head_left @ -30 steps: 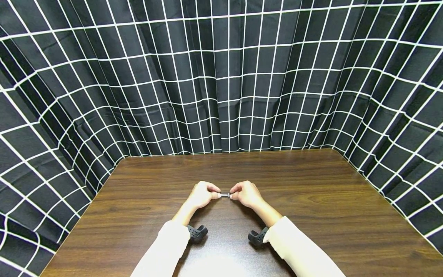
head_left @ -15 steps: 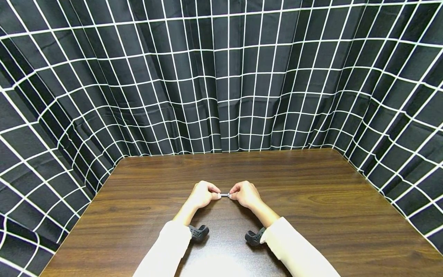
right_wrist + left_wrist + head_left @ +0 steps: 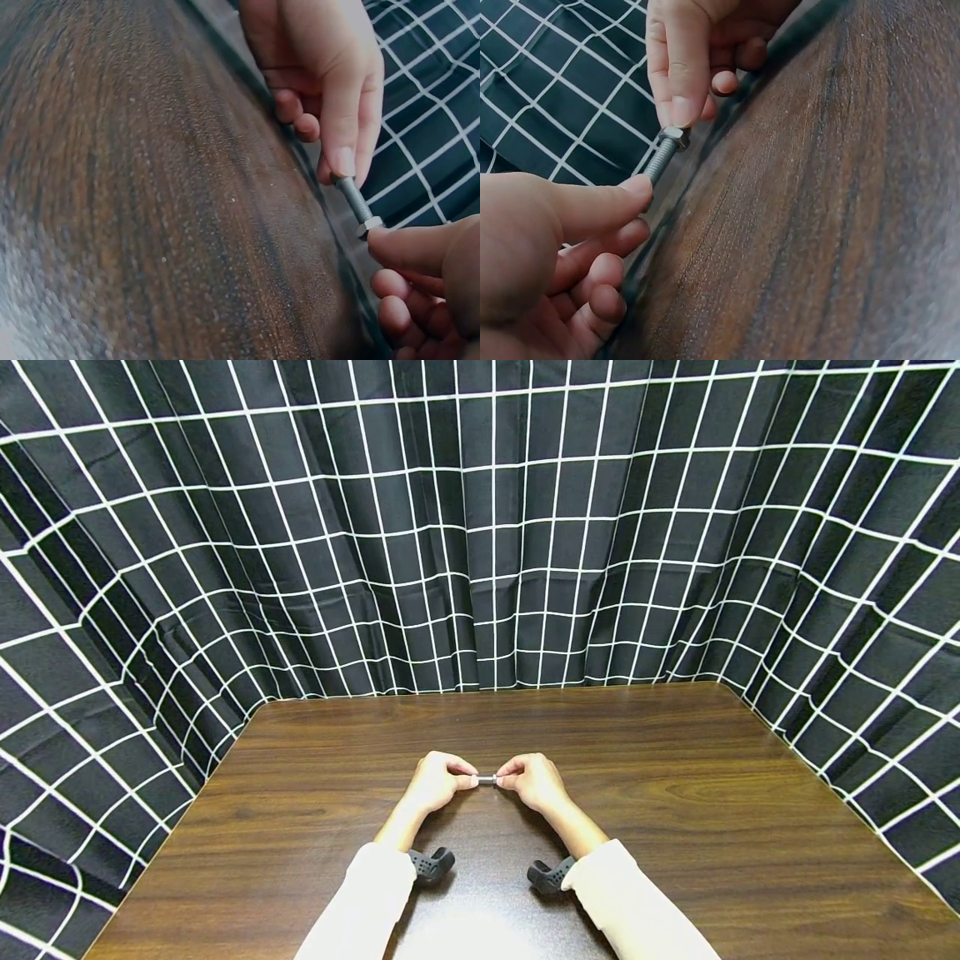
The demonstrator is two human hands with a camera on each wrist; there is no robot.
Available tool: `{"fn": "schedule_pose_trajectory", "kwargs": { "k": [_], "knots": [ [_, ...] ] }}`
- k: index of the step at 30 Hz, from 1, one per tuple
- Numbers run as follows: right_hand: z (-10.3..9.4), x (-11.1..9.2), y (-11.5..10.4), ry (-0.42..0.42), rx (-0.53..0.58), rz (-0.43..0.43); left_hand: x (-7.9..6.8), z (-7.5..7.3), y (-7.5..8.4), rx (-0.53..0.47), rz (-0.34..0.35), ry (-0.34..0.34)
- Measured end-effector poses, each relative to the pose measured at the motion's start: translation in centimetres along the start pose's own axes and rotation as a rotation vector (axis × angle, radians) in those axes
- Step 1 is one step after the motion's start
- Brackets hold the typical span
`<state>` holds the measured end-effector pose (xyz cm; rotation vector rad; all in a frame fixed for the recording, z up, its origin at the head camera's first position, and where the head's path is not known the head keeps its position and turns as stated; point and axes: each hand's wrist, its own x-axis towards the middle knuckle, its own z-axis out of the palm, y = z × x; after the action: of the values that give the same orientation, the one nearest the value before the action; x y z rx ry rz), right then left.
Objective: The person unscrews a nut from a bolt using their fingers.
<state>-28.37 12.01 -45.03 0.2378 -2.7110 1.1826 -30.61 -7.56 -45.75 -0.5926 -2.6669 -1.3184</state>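
Note:
Between my two hands is a grey metal bolt (image 3: 486,780) with a threaded shank, held nearly level above the table. A hex nut (image 3: 675,136) sits on it towards the right. My left hand (image 3: 435,782) pinches the bolt's left end between thumb and forefinger, covering much of that end. At the nut, the thumb and forefinger of my right hand (image 3: 537,782) pinch from the right side; they hide the bolt's right end. The other fingers of both hands curl loosely below, as the wrist views show.
The hands are over the middle of a brown wood-grain table (image 3: 637,760). A black curtain with a white grid (image 3: 480,527) hangs behind it and along both sides. Dark perforated straps (image 3: 432,865) are on both wrists, below white sleeves (image 3: 637,902).
Both hands keep their pinch on the bolt and nut. The right wrist and sleeve have shifted slightly left, and the bolt sits a touch higher in the head view.

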Motion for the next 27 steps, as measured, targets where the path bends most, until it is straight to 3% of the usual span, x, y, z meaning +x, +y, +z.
{"fn": "schedule_pose_trajectory", "kwargs": {
  "k": [9, 20, 27],
  "knots": [
    [0.3, -0.1, 0.6, 0.055, 0.167, -0.013, 0.0, 0.3, -0.3, -0.036, 0.015, 0.028],
    [-0.3, -0.2, 0.7, 0.094, 0.506, 0.008, 0.4, 0.1, 0.7, -0.208, 0.049, 0.056],
    [-0.9, 0.2, 0.1, 0.128, 0.564, -0.008, 0.4, -0.6, 1.8, -0.280, 0.091, 0.124]
  ]
}}
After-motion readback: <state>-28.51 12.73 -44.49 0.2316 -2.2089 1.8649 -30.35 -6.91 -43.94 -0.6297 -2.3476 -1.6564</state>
